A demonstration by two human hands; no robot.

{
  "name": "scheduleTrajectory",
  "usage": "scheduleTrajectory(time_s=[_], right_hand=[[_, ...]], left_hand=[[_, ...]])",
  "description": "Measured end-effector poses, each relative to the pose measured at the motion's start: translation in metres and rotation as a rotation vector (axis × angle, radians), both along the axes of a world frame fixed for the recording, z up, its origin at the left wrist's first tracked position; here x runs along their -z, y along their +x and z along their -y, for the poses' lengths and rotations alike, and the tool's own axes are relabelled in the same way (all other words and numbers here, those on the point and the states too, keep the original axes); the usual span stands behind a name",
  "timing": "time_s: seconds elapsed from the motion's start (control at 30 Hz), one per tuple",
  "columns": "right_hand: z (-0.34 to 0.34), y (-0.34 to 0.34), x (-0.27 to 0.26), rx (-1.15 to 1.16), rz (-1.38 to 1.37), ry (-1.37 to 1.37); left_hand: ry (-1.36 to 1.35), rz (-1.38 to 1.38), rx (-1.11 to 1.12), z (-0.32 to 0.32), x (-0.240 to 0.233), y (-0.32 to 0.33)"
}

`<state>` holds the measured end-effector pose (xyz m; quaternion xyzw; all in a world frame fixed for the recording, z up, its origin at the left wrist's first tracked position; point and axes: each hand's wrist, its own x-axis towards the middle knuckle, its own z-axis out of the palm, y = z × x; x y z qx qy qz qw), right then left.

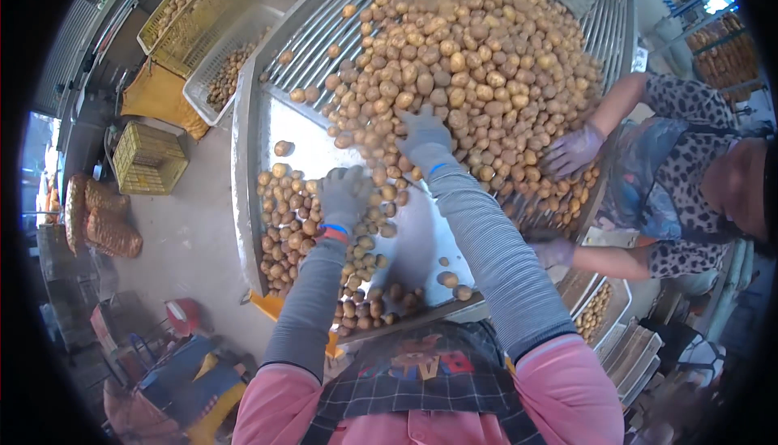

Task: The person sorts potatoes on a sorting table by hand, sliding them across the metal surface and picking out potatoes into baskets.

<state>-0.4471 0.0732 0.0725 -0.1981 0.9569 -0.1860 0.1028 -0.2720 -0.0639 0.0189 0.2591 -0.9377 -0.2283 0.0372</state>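
A large heap of potatoes (486, 62) lies on a slatted metal sorting table (328, 34). My right hand (425, 138), in a grey glove, rests with spread fingers on the near edge of this heap. My left hand (344, 196), also gloved in grey, lies over the potatoes at the right side of a smaller group (289, 226) on the smooth metal part of the table (304, 123). Whether potatoes are under its fingers is hidden. A few loose potatoes (450, 279) lie near the table's front edge, left of my right forearm.
At the right a co-worker's gloved hands (571, 150) touch the heap and its lower edge. A raised metal rim (243, 189) bounds the table. Beyond it stand a white crate (203, 89), a yellow crate (149, 159) and filled net sacks (109, 220). Another crate of potatoes (617, 305) stands lower right.
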Motion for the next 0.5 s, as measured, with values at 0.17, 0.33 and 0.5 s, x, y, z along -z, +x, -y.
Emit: scheduleTrajectory(time_s=[0.17, 0.33, 0.5], right_hand=[[0.014, 0.110, 0.040, -0.356, 0.362, 0.060], [-0.083, 0.175, 0.021, 0.311, 1.073, -0.775], [-0.308, 0.221, -0.022, 0.455, 1.250, -1.182]], left_hand=[[-0.095, -0.021, 0.154, -0.017, 0.004, 0.094], [-0.113, 0.100, 0.163, -0.017, 0.011, 0.210], [-0.097, 0.055, 0.251, -0.008, 0.031, 0.307]])
